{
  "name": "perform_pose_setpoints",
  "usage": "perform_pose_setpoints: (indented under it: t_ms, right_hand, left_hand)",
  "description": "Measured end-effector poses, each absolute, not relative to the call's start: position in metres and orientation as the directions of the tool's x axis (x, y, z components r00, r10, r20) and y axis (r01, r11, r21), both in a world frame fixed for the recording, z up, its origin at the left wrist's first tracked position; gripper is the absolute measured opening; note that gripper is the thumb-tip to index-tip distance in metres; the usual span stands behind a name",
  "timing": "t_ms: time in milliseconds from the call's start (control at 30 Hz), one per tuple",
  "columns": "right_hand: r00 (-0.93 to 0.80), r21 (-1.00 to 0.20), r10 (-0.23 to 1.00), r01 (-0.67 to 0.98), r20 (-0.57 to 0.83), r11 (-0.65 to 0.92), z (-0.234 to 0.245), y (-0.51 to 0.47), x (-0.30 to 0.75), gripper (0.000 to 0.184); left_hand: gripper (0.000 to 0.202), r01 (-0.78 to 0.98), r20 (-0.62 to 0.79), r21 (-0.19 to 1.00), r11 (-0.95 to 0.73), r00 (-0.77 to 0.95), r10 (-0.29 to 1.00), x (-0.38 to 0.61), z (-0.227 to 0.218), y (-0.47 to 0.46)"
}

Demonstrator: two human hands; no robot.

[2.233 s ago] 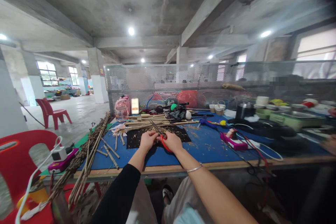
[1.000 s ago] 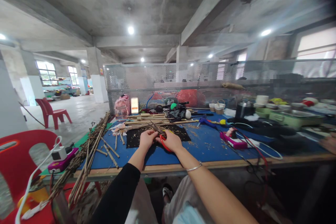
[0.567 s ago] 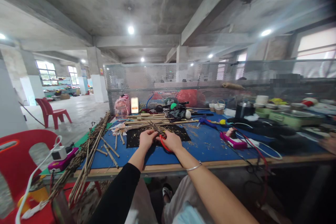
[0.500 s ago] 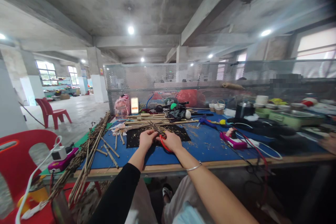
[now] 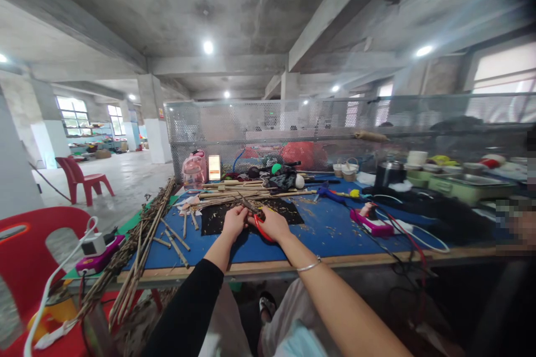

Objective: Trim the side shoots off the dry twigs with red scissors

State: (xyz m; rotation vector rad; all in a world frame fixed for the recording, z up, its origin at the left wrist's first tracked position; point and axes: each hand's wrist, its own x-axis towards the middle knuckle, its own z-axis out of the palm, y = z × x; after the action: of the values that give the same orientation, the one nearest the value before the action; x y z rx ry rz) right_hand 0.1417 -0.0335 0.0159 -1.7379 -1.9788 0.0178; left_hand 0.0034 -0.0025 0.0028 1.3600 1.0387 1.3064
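Note:
My right hand (image 5: 273, 225) is wrapped round a pair of red-handled scissors (image 5: 262, 230), whose dark blades point up and to the left. Close beside it, my left hand (image 5: 235, 221) is closed in a pinch near the blades; what its fingers hold is too small to make out. Both hands are over a black mat (image 5: 213, 225) strewn with small pale scraps. Beyond the mat lies a pile of long dry stalks (image 5: 234, 196). Several short cut stalks (image 5: 178, 240) lie to the left of my left hand.
A bundle of dry branches (image 5: 144, 240) hangs over the blue table's (image 5: 259, 256) left edge. On the right are a blue glue gun (image 5: 330, 195), a purple power strip (image 5: 371, 224) and loose cables. A lit phone (image 5: 214, 167) stands at the back. Another person's blurred hand shows far right.
My hands and the scissors have barely moved. At the far right edge, the other person has come further into view.

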Motion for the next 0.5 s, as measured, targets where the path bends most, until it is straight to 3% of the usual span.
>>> perform_pose_setpoints:
  t_ms: [500]
  right_hand:
    - [-0.006,-0.31,0.946,0.944,0.324,0.112,0.0206,-0.0379,0.1405,0.051]
  left_hand:
    - [0.023,-0.07,0.151,0.987,-0.144,0.111,0.982,0.0045,-0.0004,-0.002]
